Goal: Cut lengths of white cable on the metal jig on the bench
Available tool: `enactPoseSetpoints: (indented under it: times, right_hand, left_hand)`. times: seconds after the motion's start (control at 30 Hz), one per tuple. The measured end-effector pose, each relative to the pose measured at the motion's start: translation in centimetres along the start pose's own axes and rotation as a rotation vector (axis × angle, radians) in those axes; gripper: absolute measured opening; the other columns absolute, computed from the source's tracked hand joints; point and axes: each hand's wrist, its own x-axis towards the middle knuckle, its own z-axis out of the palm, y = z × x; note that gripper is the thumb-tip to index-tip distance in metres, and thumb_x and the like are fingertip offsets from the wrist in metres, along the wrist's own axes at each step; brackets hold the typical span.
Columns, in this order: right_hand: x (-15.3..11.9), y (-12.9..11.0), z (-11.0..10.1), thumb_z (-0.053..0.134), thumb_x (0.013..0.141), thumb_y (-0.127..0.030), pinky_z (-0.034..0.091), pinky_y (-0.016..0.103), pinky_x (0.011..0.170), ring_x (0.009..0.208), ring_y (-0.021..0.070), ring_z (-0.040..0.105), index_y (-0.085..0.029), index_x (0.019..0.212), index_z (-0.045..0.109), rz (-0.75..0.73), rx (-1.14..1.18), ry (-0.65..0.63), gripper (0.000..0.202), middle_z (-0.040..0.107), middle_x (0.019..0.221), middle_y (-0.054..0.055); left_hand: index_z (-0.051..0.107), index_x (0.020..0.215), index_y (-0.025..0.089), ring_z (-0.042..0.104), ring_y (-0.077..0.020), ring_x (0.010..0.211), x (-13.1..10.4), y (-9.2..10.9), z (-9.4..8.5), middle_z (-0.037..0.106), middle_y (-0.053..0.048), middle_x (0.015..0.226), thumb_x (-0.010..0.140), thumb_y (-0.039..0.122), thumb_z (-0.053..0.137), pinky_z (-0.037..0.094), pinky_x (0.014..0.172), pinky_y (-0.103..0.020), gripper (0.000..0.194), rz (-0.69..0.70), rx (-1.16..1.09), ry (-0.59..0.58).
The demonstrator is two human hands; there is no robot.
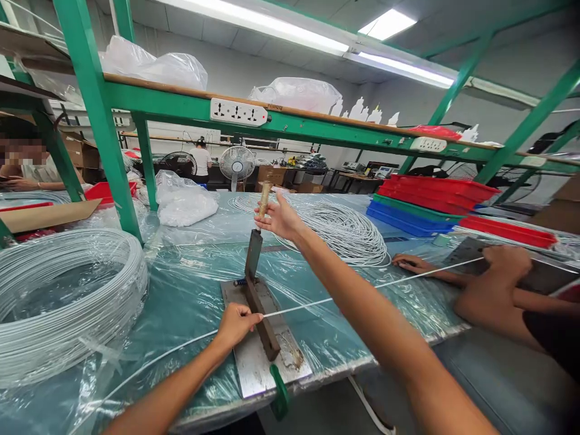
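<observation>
My left hand is closed, thumb and fingers pinching a white cable beside the steel bar of a bench lever cutter. The cable runs left past my wrist and right, under my right forearm, to a co-worker's closed hand. My right hand is at the raised lever's brass-coloured handle; its fingers curl loosely against the handle and the thumb points up. The lever stands nearly upright on a metal base plate, with a green clamp handle at the plate's front edge.
A large coil of white cable lies at left, another coil behind my right arm. Red, green and blue trays are stacked at right. A green shelf beam crosses above. The co-worker's other hand rests on the table.
</observation>
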Motion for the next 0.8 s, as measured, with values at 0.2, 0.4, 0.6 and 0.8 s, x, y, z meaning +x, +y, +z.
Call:
enactPoseSetpoints:
  times: [0.2,0.4,0.6,0.8]
  right_hand:
    - [-11.9,0.8,-1.7,0.04,0.088,-0.048,0.049,0.023,0.061,0.063,0.01,0.058,-0.013,0.078,0.055,0.079,-0.023,0.029,0.04,0.059,0.09,0.009]
    - [-21.2,5.8,-2.2,0.072,0.061,-0.025,0.048,0.022,0.052,0.069,0.0118,0.061,-0.02,0.111,0.052,0.229,-0.144,0.106,0.054,0.047,0.125,0.01]
    - [-23.9,7.8,-1.0,0.059,0.063,-0.026,0.038,0.018,0.038,0.051,0.007,0.049,-0.024,0.133,0.034,0.398,-0.179,0.138,0.074,0.056,0.105,0.008]
    - [-24.3,8.4,-1.3,0.053,0.076,-0.043,0.037,0.021,0.042,0.048,0.0112,0.05,-0.024,0.135,0.038,0.336,-0.54,0.097,0.064,0.062,0.081,0.004]
  left_hand:
    - [0.04,0.037,0.018,0.024,-0.0074,0.04,0.4,0.2,0.1,0.028,0.007,0.034,0.061,0.034,0.056,0.016,0.047,-0.025,0.033,-0.024,-0.045,0.009]
    - [0.038,0.037,0.019,0.022,-0.0068,0.039,0.3,0.2,0.1,0.029,0.007,0.035,0.059,0.038,0.054,0.014,0.046,-0.025,0.033,-0.012,-0.082,0.002]
    - [0.038,0.038,0.018,0.023,-0.0064,0.04,0.1,0.2,-0.1,0.029,0.007,0.036,0.057,0.044,0.056,0.015,0.047,-0.025,0.037,-0.003,-0.079,-0.001]
    - [0.04,0.038,0.018,0.023,-0.0065,0.04,0.4,-0.1,0.0,0.027,0.007,0.035,0.058,0.044,0.056,0.013,0.047,-0.025,0.036,0.003,-0.064,-0.017]
